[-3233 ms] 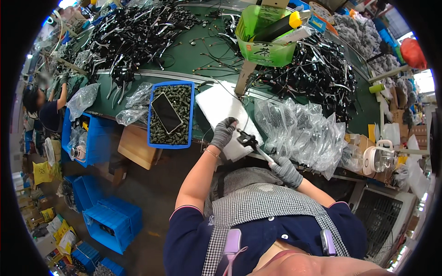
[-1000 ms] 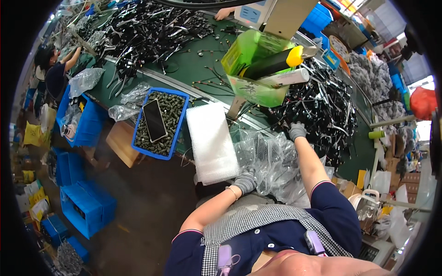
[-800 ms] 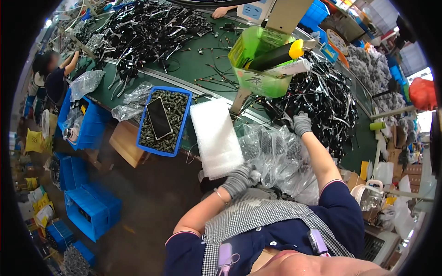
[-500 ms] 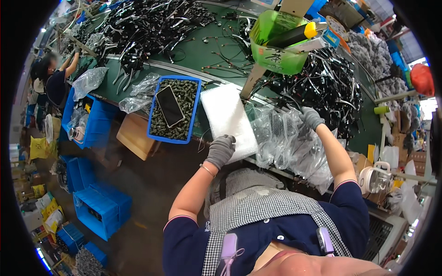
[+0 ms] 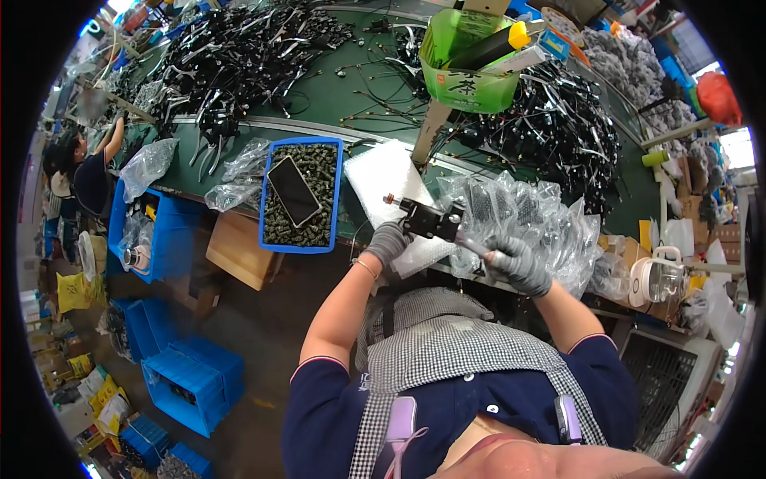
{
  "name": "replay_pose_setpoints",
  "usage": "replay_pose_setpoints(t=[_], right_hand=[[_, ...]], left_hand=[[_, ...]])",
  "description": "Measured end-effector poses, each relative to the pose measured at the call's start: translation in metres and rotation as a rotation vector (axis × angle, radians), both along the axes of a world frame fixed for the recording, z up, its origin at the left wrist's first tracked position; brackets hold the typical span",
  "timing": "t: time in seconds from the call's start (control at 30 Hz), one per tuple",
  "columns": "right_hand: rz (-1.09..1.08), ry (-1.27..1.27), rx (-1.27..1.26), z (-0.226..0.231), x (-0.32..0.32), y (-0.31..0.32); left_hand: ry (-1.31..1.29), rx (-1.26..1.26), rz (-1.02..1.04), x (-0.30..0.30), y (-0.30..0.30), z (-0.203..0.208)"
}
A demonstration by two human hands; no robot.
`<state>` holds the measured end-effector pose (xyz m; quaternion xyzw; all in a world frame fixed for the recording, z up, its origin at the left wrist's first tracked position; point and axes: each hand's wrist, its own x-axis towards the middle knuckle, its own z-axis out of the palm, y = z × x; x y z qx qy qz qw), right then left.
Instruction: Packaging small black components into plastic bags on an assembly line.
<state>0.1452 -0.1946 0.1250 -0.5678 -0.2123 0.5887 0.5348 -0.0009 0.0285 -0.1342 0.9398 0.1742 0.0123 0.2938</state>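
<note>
A black brake lever (image 5: 431, 222) with a silver blade is held up in front of me over the bench edge. My left hand (image 5: 389, 243), in a grey glove, grips its body at the left end. The grey-gloved right hand (image 5: 520, 266) has its fingers closed round the blade end. Beneath the lever lies a stack of white bubble-wrap sheets or bags (image 5: 381, 169), partly covered by my left hand and the lever. Clear bubble bags (image 5: 550, 227) are heaped just beyond my right hand.
Left of the white stack, a blue tray (image 5: 339, 195) holds small dark metal parts with a phone (image 5: 294, 191) on top. Large lever piles (image 5: 239, 60) cover the green bench. A green bin (image 5: 471, 88) stands on a post. Blue crates (image 5: 195, 383) sit on the floor; a co-worker (image 5: 92, 180) stands far left.
My right hand has come back from the right-hand pile with a brake lever. The left hand has gone from resting on the white stack to gripping the lever.
</note>
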Motion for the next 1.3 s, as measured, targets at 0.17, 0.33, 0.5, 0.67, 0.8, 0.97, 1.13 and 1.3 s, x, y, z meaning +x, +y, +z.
replay_pose_setpoints(t=[0.17,0.33,0.5,0.67,0.8,0.97,1.13,1.3], right_hand=[[-0.168,-0.177,-0.369,-0.069,-0.017,-0.030],[0.013,-0.915,-0.204,-0.100,-0.031,-0.037],[0.428,-1.422,-0.256,-0.102,-0.029,-0.002],[0.264,-1.114,-0.194,-0.100,-0.020,0.014],[-0.207,0.423,-0.296,-0.094,-0.011,0.010],[-0.716,1.283,0.044,-0.094,-0.007,-0.006],[-0.037,-1.018,-0.255,-0.104,0.024,-0.032],[0.303,-0.811,-0.307,-0.113,0.129,-0.036]], left_hand=[[-0.282,-1.134,0.574,0.031,-0.004,0.048],[-0.250,-0.893,0.591,0.028,-0.007,0.066],[-0.137,-1.063,0.445,0.012,-0.007,0.081],[-0.455,0.303,-0.130,-0.006,-0.010,0.165],[-0.537,0.392,-0.042,-0.027,0.000,0.173],[-0.526,0.267,-0.257,-0.004,-0.094,0.131],[-0.371,-0.778,0.023,0.068,-0.130,0.123],[0.209,-0.654,-0.027,0.103,-0.144,0.028]])
